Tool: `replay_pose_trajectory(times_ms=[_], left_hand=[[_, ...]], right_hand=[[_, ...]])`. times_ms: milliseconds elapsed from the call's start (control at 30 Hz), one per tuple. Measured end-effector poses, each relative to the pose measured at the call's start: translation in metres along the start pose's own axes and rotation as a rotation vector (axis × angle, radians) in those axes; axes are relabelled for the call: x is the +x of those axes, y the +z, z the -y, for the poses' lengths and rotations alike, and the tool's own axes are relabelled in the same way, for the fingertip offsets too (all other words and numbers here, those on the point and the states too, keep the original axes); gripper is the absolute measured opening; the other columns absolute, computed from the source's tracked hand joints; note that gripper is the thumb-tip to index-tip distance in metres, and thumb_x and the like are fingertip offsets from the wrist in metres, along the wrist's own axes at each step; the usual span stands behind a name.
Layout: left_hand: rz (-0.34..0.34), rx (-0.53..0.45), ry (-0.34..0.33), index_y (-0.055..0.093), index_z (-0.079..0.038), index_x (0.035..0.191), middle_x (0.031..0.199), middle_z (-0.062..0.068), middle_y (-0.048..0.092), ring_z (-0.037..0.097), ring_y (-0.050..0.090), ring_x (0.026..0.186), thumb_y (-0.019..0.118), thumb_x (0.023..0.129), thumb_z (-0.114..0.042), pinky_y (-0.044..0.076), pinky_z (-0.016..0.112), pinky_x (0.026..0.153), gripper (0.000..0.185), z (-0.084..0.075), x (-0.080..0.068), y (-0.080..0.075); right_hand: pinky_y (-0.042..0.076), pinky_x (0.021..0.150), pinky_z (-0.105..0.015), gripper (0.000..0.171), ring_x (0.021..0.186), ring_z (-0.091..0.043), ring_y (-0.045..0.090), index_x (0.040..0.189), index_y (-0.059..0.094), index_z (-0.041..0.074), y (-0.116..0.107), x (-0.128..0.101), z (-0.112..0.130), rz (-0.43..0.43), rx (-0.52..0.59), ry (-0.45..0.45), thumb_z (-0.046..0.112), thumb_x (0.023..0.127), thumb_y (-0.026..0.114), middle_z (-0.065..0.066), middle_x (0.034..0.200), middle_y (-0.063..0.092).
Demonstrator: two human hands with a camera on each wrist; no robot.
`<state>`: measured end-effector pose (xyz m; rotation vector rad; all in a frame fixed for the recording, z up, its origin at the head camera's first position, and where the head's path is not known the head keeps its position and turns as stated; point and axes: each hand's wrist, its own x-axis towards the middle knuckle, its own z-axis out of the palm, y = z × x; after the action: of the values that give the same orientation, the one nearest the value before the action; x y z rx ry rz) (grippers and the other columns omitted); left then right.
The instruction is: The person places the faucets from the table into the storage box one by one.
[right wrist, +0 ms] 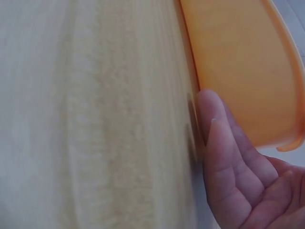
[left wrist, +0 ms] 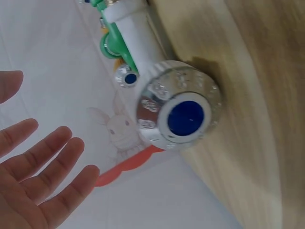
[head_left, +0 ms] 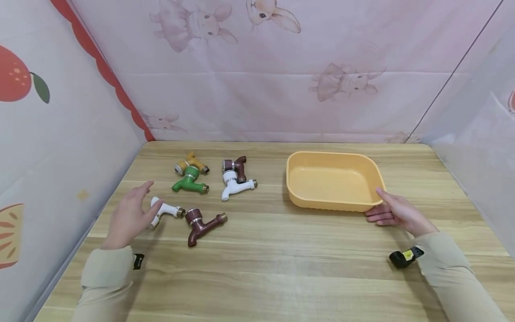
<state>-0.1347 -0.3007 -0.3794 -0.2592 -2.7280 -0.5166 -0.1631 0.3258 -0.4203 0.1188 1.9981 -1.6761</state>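
Observation:
My left hand (head_left: pixel 128 217) hovers with spread fingers beside a white tap (head_left: pixel 170 210) at the table's left, holding nothing. In the left wrist view, that tap's chrome end with a blue centre (left wrist: pixel 186 118) stands apart from my fingertips. Just right of it lies a maroon tap (head_left: pixel 201 229). At the right, my right hand (head_left: pixel 396 212) grips the near right corner of a yellow plastic basin (head_left: pixel 330 205), thumb at the rim and fingers against the outside. The right wrist view shows those fingers (right wrist: pixel 221 148) low along the basin's wall.
Farther back lie a green tap (head_left: pixel 190 182) against an orange tap (head_left: pixel 195 161), and a second white tap (head_left: pixel 237 187) against a second maroon tap (head_left: pixel 240 169). Printed cloth walls (head_left: pixel 249 107) border the wooden table (head_left: pixel 281 268) at the back and sides.

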Motion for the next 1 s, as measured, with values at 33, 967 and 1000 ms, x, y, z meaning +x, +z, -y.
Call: replay_pose_trajectory(times_ms=[33, 967, 1000], left_hand=[[0.009, -0.001, -0.007, 0.043, 0.008, 0.127, 0.112, 0.031, 0.052, 0.044, 0.050, 0.099, 0.062, 0.085, -0.018, 0.041, 0.059, 0.076, 0.053, 0.001, 0.000, 0.000], [0.291, 0.040, -0.120, 0.031, 0.010, 0.133, 0.122, 0.041, 0.036, 0.055, 0.039, 0.107, 0.059, 0.086, -0.037, 0.036, 0.065, 0.080, 0.073, 0.036, 0.005, 0.009], [0.310, 0.046, -0.126, 0.030, 0.010, 0.134, 0.122, 0.042, 0.036, 0.055, 0.039, 0.107, 0.059, 0.086, -0.039, 0.036, 0.065, 0.080, 0.075, 0.037, 0.005, 0.009]], right_hand=[[0.052, 0.072, -0.033, 0.066, 0.084, -0.022, 0.066, 0.122, 0.036, -0.009, 0.000, 0.000, 0.000, -0.002, 0.005, 0.003, 0.050, 0.095, 0.028, -0.009, 0.090, 0.068], [0.052, 0.071, -0.034, 0.072, 0.083, -0.022, 0.066, 0.128, 0.026, -0.014, 0.001, 0.003, 0.000, -0.006, 0.011, 0.009, 0.050, 0.096, 0.027, -0.011, 0.090, 0.068], [0.052, 0.071, -0.034, 0.072, 0.083, -0.022, 0.066, 0.128, 0.026, -0.014, 0.001, 0.003, 0.000, -0.006, 0.010, 0.010, 0.050, 0.096, 0.027, -0.011, 0.090, 0.068]])
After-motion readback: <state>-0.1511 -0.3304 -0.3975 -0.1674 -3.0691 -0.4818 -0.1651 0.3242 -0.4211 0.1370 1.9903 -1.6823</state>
